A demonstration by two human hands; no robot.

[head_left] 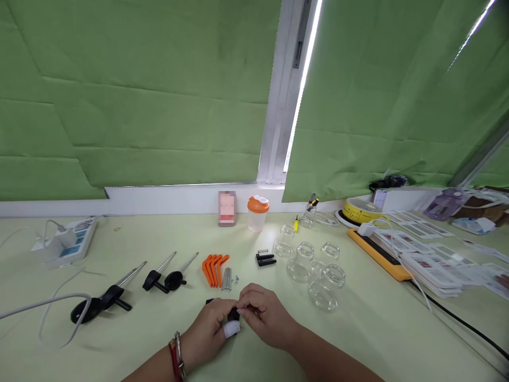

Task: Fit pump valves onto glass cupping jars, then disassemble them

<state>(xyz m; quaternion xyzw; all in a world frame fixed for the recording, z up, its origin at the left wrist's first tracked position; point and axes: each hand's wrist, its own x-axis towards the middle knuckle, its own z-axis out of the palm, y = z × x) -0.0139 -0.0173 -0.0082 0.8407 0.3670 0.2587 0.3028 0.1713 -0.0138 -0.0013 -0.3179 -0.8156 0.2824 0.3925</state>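
Observation:
My left hand (210, 329) is closed round a small black part (234, 314), mostly hidden by the fingers. A white wrap (231, 328) covers the tip of my left thumb. My right hand (270, 319) pinches at the top of that part; whatever sits between its fingertips is too small to make out. Just beyond the hands lie orange bent handles (214, 269), long silver screws (226, 278) and tiny metal pieces (237, 279). Black pieces (265, 260) with a spring (263, 251) rest farther back. Several clear glass jars (324, 294) stand to the right.
On the left are black-ended pieces with metal rods (115, 297), a white cable (85, 307) and a power strip (79, 244). An orange-lidded cup (257, 212) and a phone (227, 209) stand at the back. An orange-and-black power strip (377, 254) and plastic cards (429, 265) lie right.

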